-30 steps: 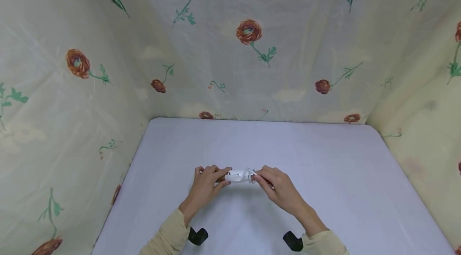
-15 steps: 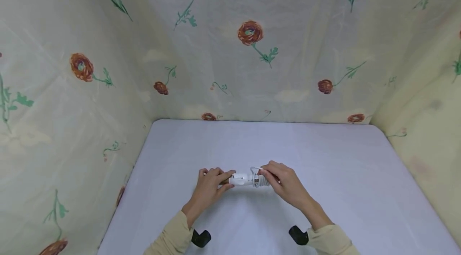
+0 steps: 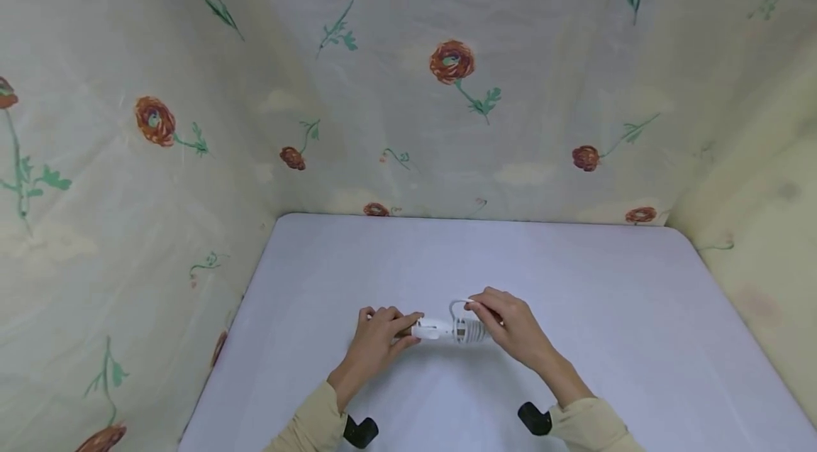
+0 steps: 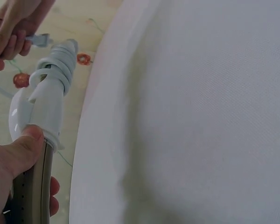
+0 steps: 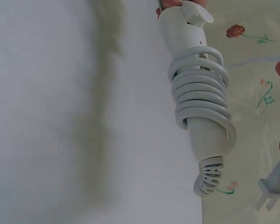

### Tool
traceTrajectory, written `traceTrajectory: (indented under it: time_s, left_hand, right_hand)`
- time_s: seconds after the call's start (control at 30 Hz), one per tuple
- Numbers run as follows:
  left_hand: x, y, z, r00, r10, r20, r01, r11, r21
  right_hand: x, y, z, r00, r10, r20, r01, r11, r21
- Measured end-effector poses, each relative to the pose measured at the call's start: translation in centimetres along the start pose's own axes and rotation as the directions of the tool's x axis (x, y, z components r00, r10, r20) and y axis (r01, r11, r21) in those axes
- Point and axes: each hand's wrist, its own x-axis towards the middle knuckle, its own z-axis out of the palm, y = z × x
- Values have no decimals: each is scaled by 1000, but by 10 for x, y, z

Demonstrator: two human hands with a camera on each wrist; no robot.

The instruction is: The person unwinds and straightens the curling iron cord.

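Observation:
A curling iron (image 3: 429, 328) with a white handle and a bronze-toned barrel (image 4: 34, 186) is held level above the table. My left hand (image 3: 376, 347) grips it by the barrel, thumb lying along the white part. Its white cord (image 5: 200, 88) is wound in several turns around the handle, and the spring-like strain relief (image 5: 209, 176) sticks out at the end. My right hand (image 3: 510, 330) pinches the free end of the cord beside the coils, and a loose loop runs back to the handle. The two-pin plug (image 4: 39, 40) pokes out from that hand.
A white-covered table (image 3: 447, 253) with rounded far corners lies below the hands. Floral cloth (image 3: 510, 83) hangs behind it and at both sides. Black camera mounts (image 3: 361, 432) stick out from both wrists.
My right hand has moved right from the handle, uncovering the cord coils, and a cord loop now shows between hand and handle. The left hand keeps its grip. The head view has shifted slightly.

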Motion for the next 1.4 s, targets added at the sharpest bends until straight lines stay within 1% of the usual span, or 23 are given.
traceTrajectory:
  time_s: [0.1,0.17,0.3,0.47,0.6,0.8,0.97,1.07,1.2,1.3,1.4]
  left_hand:
    - [-1,0,-1,1000,4,13,-4,1000,-8]
    - [-1,0,-2,1000,14,9,-14,1000,-9]
    - [-1,0,-5,999,35,-1,-35,999,-3]
    - [0,0,-8,999,34,22,-34,999,-2]
    - [1,-1,-9,999,43,20,-43,999,-9]
    - [1,-1,-12,998,58,26,-58,998,-25]
    - [-2,-2,-12,995,62,74,-57,996,-68]
    - [-5,-3,-11,993,61,102,-52,994,-91]
    - [-7,-5,-10,992,69,109,-57,993,-106]
    - [-8,-4,-10,990,69,121,-53,990,-130]
    - [-10,-3,-11,988,57,143,-34,987,-157]
  right_hand:
    - [0,7,1,1000,-19,-17,19,1000,6]
    - [1,13,2,999,-24,-30,25,1000,6]
    - [2,23,3,999,-9,-48,9,1000,4]
    - [6,30,3,998,-16,-53,16,1000,0]
    - [10,35,2,998,-14,-56,14,1000,-7]
    - [13,41,-1,999,30,-30,-31,999,-12]
    - [7,49,1,997,77,2,-77,997,-23]
    - [4,53,3,996,89,7,-89,996,-32]
    - [-1,57,6,994,105,12,-104,994,-29]
    - [-4,60,8,991,134,28,-133,991,-26]
    - [-9,62,9,986,162,46,-162,987,-21]
